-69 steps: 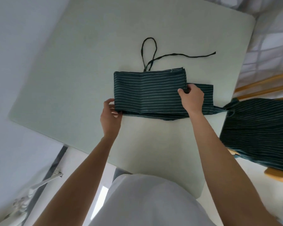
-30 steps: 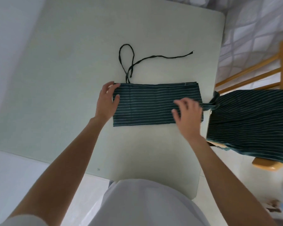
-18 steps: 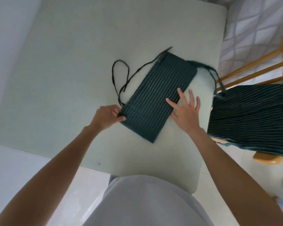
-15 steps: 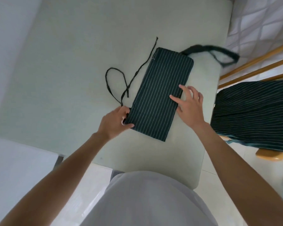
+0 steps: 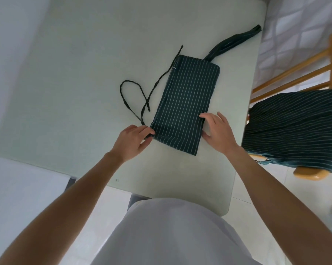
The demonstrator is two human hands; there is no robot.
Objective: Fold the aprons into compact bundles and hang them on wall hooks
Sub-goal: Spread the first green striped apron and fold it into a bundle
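Observation:
A dark green apron with thin white stripes [image 5: 186, 100] lies folded into a long narrow rectangle on the pale table [image 5: 81, 60], its length running away from me. My left hand [image 5: 131, 141] pinches its near left corner. My right hand [image 5: 217, 133] rests at its near right edge, fingertips on the cloth. A thin tie string [image 5: 140, 96] loops on the table to the left. A wider strap [image 5: 236, 42] runs from the far end toward the table's right edge.
A second striped apron [image 5: 295, 127] is draped over a wooden chair [image 5: 312, 172] just right of the table. The table's near edge is close to my body. White tiled floor lies below and to the left.
The folded apron has been turned from lying crosswise to lying lengthwise. Both hands have slid to its near end, and the wide strap has swung onto the table's far right.

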